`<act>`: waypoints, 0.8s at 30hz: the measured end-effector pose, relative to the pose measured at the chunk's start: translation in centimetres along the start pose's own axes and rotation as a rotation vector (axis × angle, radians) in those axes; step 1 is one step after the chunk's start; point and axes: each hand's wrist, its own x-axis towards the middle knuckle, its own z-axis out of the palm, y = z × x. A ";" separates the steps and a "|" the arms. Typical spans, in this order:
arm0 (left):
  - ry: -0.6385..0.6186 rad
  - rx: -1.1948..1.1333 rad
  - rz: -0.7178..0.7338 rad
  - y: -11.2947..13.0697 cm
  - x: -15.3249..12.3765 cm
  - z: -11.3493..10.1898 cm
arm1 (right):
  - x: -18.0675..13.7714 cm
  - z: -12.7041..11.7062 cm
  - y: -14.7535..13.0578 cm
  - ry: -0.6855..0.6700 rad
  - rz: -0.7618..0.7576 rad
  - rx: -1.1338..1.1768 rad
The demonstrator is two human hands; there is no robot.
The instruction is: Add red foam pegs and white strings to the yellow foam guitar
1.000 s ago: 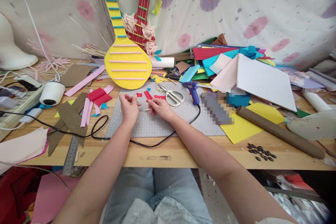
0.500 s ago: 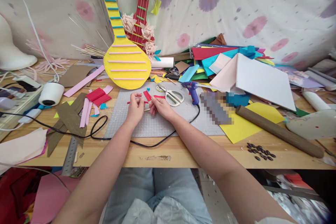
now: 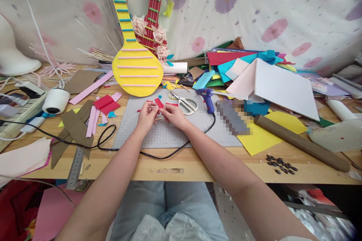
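Note:
My left hand [image 3: 147, 117] is closed in a pinch over the grey cutting mat [image 3: 181, 135]. A thin red stick [image 3: 138, 110] pokes out from its left side, and the rest of it is hidden by the fingers. Close beside it, my right hand [image 3: 174, 116] is pinched too, its fingertips at the left fingertips; what they hold is too small to make out. Just behind the fingertips is a red strip [image 3: 159, 102], with another red piece [image 3: 171, 104] to its right. White-handled scissors [image 3: 188, 106] lie beyond my right hand.
A purple glue gun [image 3: 208, 101] stands right of the scissors, its black cord [image 3: 169, 156] crossing the mat's front. Behind stands a yellow lute-shaped board [image 3: 137, 73]. Red folded paper [image 3: 106, 103] lies left; a brown roll [image 3: 301, 143] and black oval pieces [image 3: 279, 163] lie right.
My hands have come closer together and their fingertips now meet. Less of the red stick shows, and its stretch between the hands is covered by fingers.

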 end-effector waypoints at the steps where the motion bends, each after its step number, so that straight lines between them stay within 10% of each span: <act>1: -0.005 -0.020 -0.019 0.2 -0.1 0.0 | 0.0 0.0 0.0 -0.006 -0.016 0.007; 12: -0.081 -0.413 -0.217 1.3 -0.3 -0.2 | 0.4 -6.6 -0.9 0.358 0.179 -0.729; 24: -0.090 -0.542 -0.274 1.3 -0.1 -0.5 | 0.0 -7.7 -0.6 0.140 0.382 -1.039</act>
